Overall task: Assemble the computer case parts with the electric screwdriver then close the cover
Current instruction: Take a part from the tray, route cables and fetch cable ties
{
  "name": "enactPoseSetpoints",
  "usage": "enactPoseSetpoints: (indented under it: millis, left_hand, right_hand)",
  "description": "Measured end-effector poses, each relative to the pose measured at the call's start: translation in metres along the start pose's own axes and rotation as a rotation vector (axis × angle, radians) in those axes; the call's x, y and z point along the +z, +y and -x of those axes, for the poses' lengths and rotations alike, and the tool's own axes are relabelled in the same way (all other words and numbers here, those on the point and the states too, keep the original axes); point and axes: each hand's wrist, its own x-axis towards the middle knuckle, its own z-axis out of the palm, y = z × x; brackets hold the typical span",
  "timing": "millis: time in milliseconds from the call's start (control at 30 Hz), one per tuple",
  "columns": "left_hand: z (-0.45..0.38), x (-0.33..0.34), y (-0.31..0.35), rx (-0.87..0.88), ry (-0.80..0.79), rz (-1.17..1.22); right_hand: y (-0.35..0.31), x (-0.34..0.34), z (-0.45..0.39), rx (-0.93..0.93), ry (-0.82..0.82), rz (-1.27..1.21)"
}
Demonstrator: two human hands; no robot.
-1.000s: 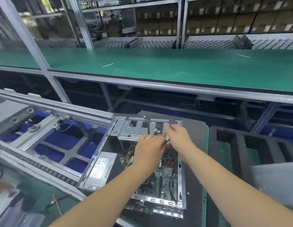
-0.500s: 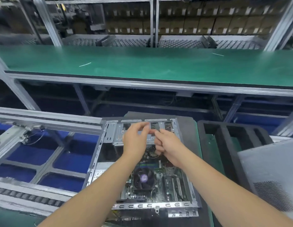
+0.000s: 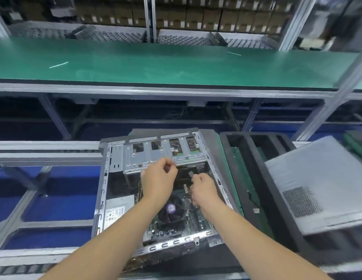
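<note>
The open computer case [image 3: 155,190] lies flat on a dark pad, and both hands work above its middle: the left hand [image 3: 158,178] has its fingers curled at the front edge of the metal drive bracket [image 3: 164,156], though what they pinch cannot be told, while the right hand [image 3: 203,189] pinches a small grey piece, probably a connector, just right of it. The case looks stiff, heavy sheet steel with sharp edges, best held by its outer frame, never by the fragile board inside. The grey cover [image 3: 317,182] rests right of the case, still off.
</note>
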Motion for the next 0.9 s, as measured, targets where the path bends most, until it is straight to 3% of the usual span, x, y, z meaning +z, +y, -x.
enactPoseSetpoints:
  millis: [100, 200, 333, 400, 900]
  left_hand:
    - [0.002, 0.011, -0.004, -0.033, -0.194, -0.072]
    - [0.002, 0.021, 0.004, -0.151, -0.356, 0.055]
    - [0.004, 0.038, 0.019, -0.455, -0.324, 0.492]
    - [0.006, 0.044, 0.027, -0.563, -0.318, 0.595]
    - [0.004, 0.052, 0.033, -0.690, -0.266, 0.782]
  right_hand:
    - [0.006, 0.006, 0.001, -0.012, 0.109, 0.015]
    - [0.002, 0.006, -0.001, -0.022, 0.170, -0.065]
    - [0.001, 0.008, -0.005, 0.001, 0.204, -0.155]
    - [0.001, 0.009, -0.008, -0.011, 0.234, -0.176]
    - [-0.001, 0.022, -0.018, 0.026, 0.376, -0.290]
